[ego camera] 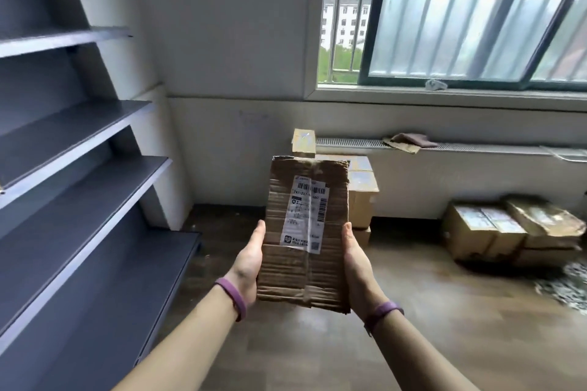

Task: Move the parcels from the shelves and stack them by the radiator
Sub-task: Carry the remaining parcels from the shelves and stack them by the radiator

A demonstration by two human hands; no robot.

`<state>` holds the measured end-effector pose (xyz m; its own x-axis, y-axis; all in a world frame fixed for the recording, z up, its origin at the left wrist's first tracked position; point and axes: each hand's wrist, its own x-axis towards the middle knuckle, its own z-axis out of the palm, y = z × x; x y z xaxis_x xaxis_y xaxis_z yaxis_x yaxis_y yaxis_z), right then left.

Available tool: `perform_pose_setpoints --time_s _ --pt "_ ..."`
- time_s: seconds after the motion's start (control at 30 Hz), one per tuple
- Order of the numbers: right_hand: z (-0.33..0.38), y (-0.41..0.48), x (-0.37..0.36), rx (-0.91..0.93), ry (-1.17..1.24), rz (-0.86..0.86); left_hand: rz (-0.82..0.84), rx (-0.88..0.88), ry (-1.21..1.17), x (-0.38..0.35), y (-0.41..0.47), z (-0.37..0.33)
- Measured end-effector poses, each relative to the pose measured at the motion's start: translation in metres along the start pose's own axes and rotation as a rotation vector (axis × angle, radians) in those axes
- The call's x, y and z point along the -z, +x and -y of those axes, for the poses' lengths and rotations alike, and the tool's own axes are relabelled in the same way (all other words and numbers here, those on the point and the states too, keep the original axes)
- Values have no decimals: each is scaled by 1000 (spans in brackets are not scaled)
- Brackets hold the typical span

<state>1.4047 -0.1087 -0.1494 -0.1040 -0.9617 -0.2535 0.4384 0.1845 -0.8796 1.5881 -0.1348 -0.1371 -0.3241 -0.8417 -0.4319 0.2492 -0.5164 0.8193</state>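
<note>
Left hand (249, 263) and right hand (357, 267) grip corrugated parcel (286, 270).

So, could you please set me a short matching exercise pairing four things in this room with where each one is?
Things: 1 labelled parcel; 2 brown cloth; 3 grey shelves; 4 crumpled parcel.
Places: A on the radiator; B between left hand and right hand; C at the view's left side; D atop the floor boxes, right.
Pairs: 1-B; 2-A; 3-C; 4-D.

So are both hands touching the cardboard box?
Touching. The head view shows the left hand and the right hand gripping the parcel by its long sides.
</note>
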Motion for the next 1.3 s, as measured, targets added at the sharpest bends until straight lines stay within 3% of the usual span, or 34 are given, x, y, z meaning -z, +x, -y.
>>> perform_pose_setpoints --time_s 0.3,0.6,1.0,1.3 --pt "48 108 38 42 -4 31 -36 -8 3 -45 101 -41" --pt "79 217 39 121 -180 -11 -61 -24 42 -48 205 -94" --pt "141 426 30 209 -286 -164 104 30 64 -51 431 -195" --pt "186 547 41 150 -299 -279 185 38 146 -71 553 -251"
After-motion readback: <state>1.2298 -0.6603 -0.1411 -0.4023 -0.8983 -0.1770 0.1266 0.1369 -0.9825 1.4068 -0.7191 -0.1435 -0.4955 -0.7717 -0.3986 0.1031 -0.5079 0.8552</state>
